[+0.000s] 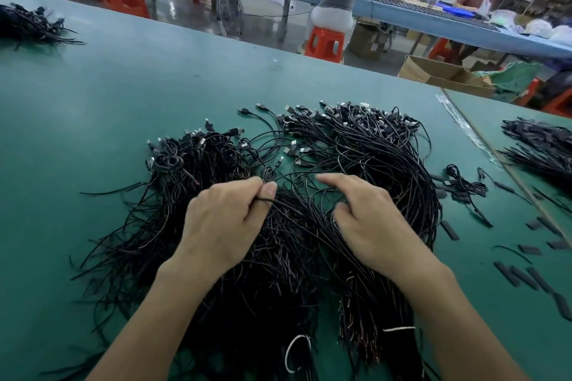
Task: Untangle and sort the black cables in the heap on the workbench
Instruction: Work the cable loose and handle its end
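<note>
Heap [278, 257] of black cables runs from near counter [93, 102] edge to mid-counter. Left hand [223, 223] pinches one cable [266, 200] above it; right hand [374, 223] loose, fingers apart, holding nothing. Pin neighbours with right, draw the cable out slowly, or it likely knots.

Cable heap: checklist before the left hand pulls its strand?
1. Grip: left hand pinches one cable: ok.
2. Support: right hand hovers over the cable heap, holding nothing: ok.
3. Path: the pinched cable runs into the tangle: not ok.
4. Its far end traceable: cannot tell.
5. Landing spot: bare green workbench on the left: ok.
</note>
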Motion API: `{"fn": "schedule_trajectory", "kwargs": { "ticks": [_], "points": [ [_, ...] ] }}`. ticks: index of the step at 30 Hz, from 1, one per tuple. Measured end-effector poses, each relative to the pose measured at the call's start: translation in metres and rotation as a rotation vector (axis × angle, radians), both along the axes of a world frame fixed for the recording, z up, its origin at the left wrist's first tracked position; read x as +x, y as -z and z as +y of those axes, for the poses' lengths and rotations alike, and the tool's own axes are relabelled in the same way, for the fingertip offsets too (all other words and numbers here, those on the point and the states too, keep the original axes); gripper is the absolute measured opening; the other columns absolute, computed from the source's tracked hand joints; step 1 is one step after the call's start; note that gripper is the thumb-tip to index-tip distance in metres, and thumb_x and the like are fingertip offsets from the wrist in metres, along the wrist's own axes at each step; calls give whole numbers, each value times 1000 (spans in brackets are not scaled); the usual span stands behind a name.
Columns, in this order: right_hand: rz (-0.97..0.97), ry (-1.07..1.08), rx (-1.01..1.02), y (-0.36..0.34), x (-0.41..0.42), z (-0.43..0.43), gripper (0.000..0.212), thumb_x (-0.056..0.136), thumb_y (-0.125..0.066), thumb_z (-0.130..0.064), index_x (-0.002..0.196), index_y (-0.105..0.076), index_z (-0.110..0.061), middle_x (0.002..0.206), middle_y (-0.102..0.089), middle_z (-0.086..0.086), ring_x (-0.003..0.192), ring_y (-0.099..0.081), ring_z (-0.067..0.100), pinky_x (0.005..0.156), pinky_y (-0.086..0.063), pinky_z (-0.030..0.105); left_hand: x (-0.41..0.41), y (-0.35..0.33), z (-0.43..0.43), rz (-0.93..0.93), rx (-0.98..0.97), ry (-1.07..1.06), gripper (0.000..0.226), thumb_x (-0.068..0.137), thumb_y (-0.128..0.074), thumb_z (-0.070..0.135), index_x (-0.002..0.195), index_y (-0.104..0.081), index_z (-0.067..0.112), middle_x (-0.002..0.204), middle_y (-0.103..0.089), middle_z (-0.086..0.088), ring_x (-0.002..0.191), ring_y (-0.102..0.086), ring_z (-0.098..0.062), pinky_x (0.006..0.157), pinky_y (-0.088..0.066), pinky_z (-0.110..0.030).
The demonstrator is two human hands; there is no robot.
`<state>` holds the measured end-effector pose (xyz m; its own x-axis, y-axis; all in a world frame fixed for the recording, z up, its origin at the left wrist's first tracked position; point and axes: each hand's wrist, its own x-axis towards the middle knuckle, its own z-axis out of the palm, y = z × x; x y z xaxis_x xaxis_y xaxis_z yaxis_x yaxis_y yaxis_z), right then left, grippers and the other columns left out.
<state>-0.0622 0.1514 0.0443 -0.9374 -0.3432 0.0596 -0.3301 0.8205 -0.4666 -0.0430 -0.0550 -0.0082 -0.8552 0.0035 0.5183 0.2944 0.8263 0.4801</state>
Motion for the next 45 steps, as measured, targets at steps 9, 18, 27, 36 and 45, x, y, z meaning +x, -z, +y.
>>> {"fn": "schedule_trajectory", "kwargs": {
  "ticks": [9, 18, 27, 36, 45],
  "points": [
    [-74, -26, -267, 8, 13, -30, 22, 98, -58, -38, 107, -72, -25, 69, -65, -9, 64, -60, -3, 59, -46, 12, 1, 6, 3, -179, 36, 4, 28, 95, -47, 53, 79, -42, 30, 61, -50, 11, 55, -50, -8, 50, -36, -31],
    [133, 266, -774, 5, -3, -11, 17, 95, -64, -30, 81, -72, -25, 67, -66, 7, 52, -49, 18, 51, -45, 35, 9, -18, -4, -579, 588, 503, 54, 86, -53, 68, 65, -67, 21, 48, -35, 11, 44, -30, -9, 44, -27, -19],
    [-197, -27, -691, 18, 8, -29, 26, 96, -63, -34, 78, -74, -18, 71, -67, 17, 62, -54, 22, 59, -49, 47, 31, -41, 12, -794, 1133, 1191, 41, 95, -58, 51, 65, -62, 24, 49, -28, 3, 40, -23, -12, 38, -22, -20],
    [-278, -275, -196, 13, 29, -35, 36, 101, -54, -28, 65, -57, -25, 50, -45, -8, 43, -35, 6, 43, -30, 20, -1, -5, 22, -238, 1402, 291, 42, 102, -44, 34, 81, -72, 12, 60, -55, 1, 52, -54, -11, 46, -48, -22],
    [-54, -222, -502, -12, 14, -18, 17, 95, -65, -26, 80, -72, -22, 73, -71, -5, 67, -63, 6, 67, -52, 25, 12, -11, 27, -634, 888, 458, 62, 93, -38, 62, 53, -60, 21, 38, -43, 2, 29, -33, -10, 32, -26, -14]
  ]
}}
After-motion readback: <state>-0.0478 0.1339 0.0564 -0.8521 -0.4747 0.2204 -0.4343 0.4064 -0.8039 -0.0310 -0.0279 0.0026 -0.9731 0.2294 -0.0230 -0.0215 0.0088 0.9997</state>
